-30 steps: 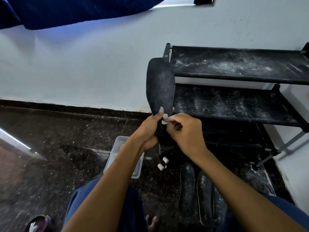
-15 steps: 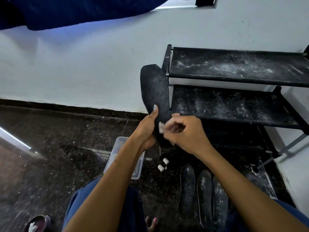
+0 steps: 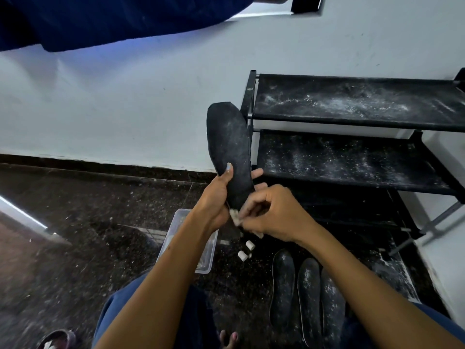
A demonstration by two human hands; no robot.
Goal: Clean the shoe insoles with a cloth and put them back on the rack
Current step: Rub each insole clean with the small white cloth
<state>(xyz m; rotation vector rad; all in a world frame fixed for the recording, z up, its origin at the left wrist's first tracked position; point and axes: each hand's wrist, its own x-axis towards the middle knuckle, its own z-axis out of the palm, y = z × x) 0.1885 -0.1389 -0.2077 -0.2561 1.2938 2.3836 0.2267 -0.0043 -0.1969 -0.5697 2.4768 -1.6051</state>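
Wiping the heel end of a dark insole (image 3: 230, 152): left hand (image 3: 214, 197) grips it near the lower part, thumb across the front and fingers wrapped behind, toe end pointing up and tilted a little left. Right hand (image 3: 274, 212) has fingers curled and pinching a small whitish cloth (image 3: 236, 217) against the insole's bottom edge; most of the cloth is hidden under the fingers. White dust specks show on the insole's upper part, so cleaning looks unfinished.

Three more insoles (image 3: 308, 295) lie side by side on the dark floor (image 3: 75, 235) near the person's knee, speckled too. Rack (image 3: 352, 122) stands just right of the held insole, both visible shelves dusty with white powder and bare of insoles.

Risks, as a guess: the cloth is tiny, so it could slip out of the pinch or just smear dust. The insole is held low, so the floppy top may bend away under wiping pressure. Putting a cleaned insole back on those powdery shelves would dirty it again. Small white cylinders (image 3: 246, 250) and a clear plastic container (image 3: 198, 248) sit on the floor below the hands; a dropped insole could land on them.
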